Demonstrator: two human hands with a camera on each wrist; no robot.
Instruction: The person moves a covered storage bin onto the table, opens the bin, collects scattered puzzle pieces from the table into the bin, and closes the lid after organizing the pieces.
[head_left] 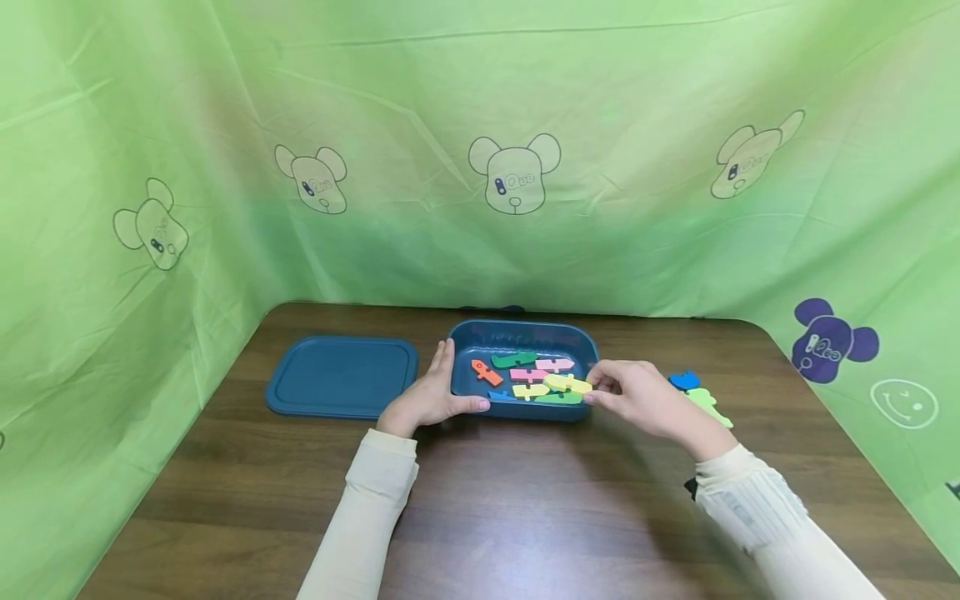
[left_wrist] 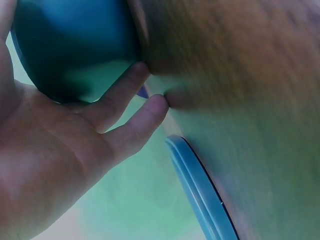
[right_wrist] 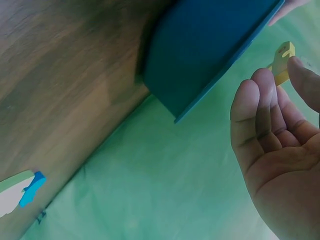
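A dark blue box [head_left: 525,410] holds several flat puzzle pieces, among them an orange one [head_left: 486,372], a green one [head_left: 513,359] and a pink one [head_left: 553,364]. My left hand [head_left: 429,400] rests against the box's left side, fingers straight along the wall and thumb at the front rim. In the left wrist view those fingers [left_wrist: 135,122] lie beside the box wall. Over the box's right front part, my right hand [head_left: 637,392] pinches a yellow puzzle piece [head_left: 567,383] between thumb and fingers. The right wrist view shows that piece [right_wrist: 283,60] above the rim.
Left of the box lies its dark blue lid [head_left: 341,377], flat on the wooden table [head_left: 480,517]. A blue piece [head_left: 684,380] and a light green piece [head_left: 708,406] lie on the table behind my right wrist. A green curtain [head_left: 405,250] hangs behind the table.
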